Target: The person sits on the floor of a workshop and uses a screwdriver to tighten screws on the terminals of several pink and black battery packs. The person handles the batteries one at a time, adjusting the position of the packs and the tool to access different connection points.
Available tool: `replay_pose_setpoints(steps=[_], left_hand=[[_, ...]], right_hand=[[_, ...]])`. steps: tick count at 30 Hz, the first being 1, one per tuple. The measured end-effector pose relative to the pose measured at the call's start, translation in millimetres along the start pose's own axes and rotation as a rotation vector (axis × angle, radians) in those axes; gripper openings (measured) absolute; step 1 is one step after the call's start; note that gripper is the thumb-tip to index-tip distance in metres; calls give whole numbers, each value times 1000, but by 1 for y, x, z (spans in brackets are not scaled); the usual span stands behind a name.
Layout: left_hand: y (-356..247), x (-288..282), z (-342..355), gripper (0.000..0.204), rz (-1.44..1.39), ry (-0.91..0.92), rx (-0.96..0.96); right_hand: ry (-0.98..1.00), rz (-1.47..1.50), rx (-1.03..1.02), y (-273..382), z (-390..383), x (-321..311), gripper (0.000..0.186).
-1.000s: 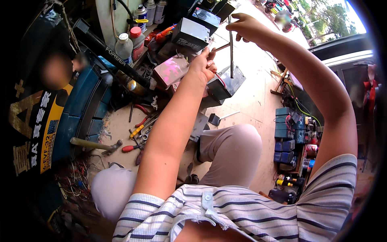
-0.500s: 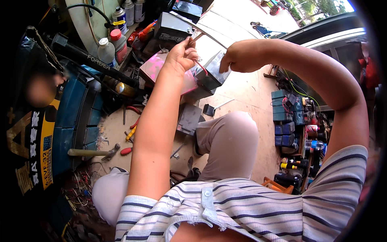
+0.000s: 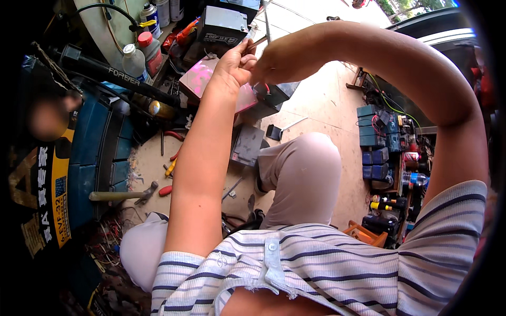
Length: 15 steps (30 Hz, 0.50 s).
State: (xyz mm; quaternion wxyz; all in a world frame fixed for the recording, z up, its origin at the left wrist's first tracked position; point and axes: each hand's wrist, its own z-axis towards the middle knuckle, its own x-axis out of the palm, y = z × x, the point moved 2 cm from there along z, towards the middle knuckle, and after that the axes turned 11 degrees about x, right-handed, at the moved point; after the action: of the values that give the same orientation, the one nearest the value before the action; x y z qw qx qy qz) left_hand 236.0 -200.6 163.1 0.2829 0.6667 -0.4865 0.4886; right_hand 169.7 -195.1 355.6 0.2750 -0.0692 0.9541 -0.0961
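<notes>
My left hand [image 3: 234,71] is closed round a thin brownish bar [image 3: 254,44] above a pink-topped battery [image 3: 196,77]. My right hand [image 3: 278,59], slightly blurred, is beside it with curled fingers; what they hold is hidden. A long grey rod [image 3: 267,23] rises behind the right hand. Below that hand is a dark battery [image 3: 282,94] with a red wire [image 3: 268,88], partly covered by my fingers. A black-cased battery with a grey top [image 3: 221,26] stands just beyond my left hand, and another grey battery [image 3: 246,145] lies lower down by my knee.
Bottles [image 3: 149,55] and spray cans [image 3: 150,16] stand at the upper left, near a black tube [image 3: 116,73]. A hammer [image 3: 121,195] and screwdriver [image 3: 165,190] lie on the floor [image 3: 316,116]. Stacked batteries [image 3: 371,134] line the right side. Large teal batteries [image 3: 89,147] stand at left.
My right hand has come down and left from the top right to beside my left hand. The long rod has swung about behind it. The view has shifted a little.
</notes>
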Motion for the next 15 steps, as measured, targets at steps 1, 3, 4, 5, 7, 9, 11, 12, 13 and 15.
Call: replay_pose_setpoints(steps=[1,3,4,5,7,9,11,12,13,15], left_hand=[[2,7,-5,15,-100,81,-74],[2,14,-15,17,-139,49,-38],[6,17,-14,18,-115,60,-41],[7,15,-13,18,-88,61,-36],[20,21,-8,17,-35,108,-86],[34,23,-5,15,20,173,-171],[5,-3,-11,15,-5,196,-145],[5,-6,-9,15,-21,35,-100],[5,-5,-7,15,6,18,-76],[-6,-8,-9,17,109,111,-24]], right_hand=[[118,33,39,-22,0,15,30],[175,143,385,-58,-1,19,28],[30,22,395,-84,9,20,27],[-151,-137,344,-103,27,13,26],[-539,-861,46,-117,46,-13,25],[-696,-883,-292,-81,30,-24,19],[-973,-475,-809,-24,25,-23,24],[-855,-592,-946,-18,24,-8,25],[-729,-703,-1083,-15,25,7,26],[-121,-59,-300,-6,11,8,36]])
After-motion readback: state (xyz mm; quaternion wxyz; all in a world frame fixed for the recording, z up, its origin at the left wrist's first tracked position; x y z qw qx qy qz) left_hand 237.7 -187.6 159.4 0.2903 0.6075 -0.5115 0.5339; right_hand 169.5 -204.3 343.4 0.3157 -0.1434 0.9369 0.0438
